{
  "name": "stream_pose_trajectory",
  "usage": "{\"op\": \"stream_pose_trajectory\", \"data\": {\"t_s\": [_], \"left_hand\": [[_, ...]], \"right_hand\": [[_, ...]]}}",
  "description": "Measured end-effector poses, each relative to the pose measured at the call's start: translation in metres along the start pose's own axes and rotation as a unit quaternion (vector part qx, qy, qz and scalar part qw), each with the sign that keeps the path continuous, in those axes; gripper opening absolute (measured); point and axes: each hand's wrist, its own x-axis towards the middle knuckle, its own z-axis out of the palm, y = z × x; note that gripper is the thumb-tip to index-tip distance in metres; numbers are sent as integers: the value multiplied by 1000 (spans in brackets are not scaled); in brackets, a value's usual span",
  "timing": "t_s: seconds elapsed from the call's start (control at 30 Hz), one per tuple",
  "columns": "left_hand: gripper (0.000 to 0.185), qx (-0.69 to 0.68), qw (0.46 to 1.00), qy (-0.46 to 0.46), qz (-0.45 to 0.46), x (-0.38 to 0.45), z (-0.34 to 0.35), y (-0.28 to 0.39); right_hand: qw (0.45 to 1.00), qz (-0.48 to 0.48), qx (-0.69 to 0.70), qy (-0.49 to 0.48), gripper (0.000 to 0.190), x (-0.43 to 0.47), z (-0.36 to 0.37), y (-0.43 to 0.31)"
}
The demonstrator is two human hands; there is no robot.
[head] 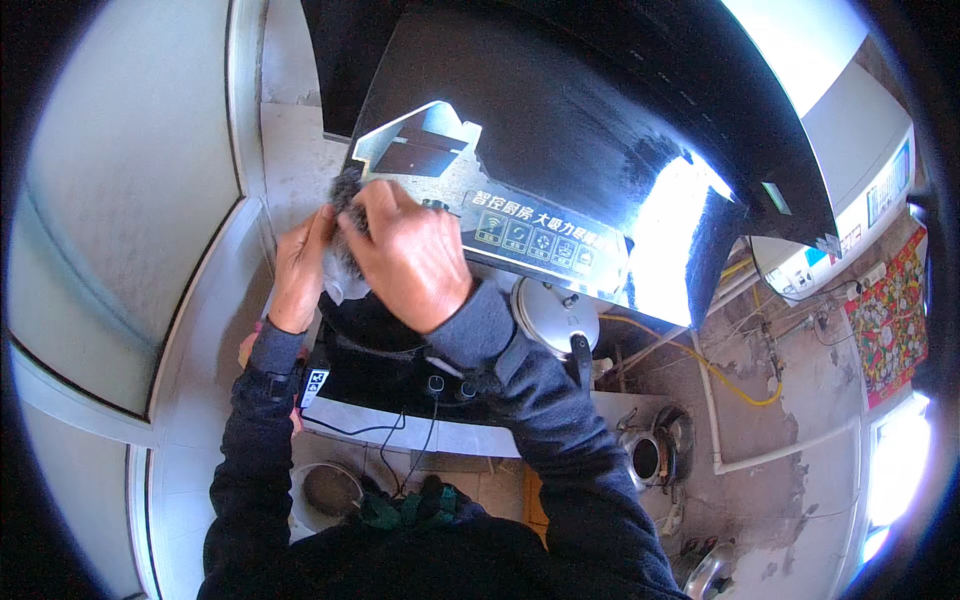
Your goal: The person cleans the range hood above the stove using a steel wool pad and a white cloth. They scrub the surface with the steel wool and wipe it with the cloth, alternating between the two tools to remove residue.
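Note:
My left hand [296, 274] and my right hand [412, 255] meet at the near left corner of a black range hood [555, 120]. Between them is a blurred grey wad [341, 255], perhaps a scouring pad or cloth, with a dark fuzzy upper end and a paler lower end. Fingers of both hands close on it, and the right hand hides part of it. Beside the right hand, a printed sticker [525, 232] with pictures and writing covers the hood's lower front. Its peaked upper part carries a picture of a hood.
Below the hood are a black cooktop [375, 367] with knobs and a lidded metal pot [551, 319]. Cables hang over the counter edge [420, 435]. A bucket [330, 491] stands on the floor. White framed panels [127, 202] rise at left; a yellow hose [705, 367] runs along the right wall.

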Motion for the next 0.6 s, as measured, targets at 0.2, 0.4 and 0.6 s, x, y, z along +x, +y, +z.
{"op": "stream_pose_trajectory", "data": {"t_s": [0.2, 0.4, 0.6], "left_hand": [[43, 46, 992, 72, -94, -11, -23, 5], [32, 18, 986, 155, 53, -14, -30, 73], [27, 211, 970, -6, 119, 8, 58, 95]], "right_hand": [[989, 84, 121, -18, 26, -90, -30, 1], [964, 235, 90, -86, 27, -222, -33, 35], [942, 305, 104, -88, 29, -296, -55, 64]]}}
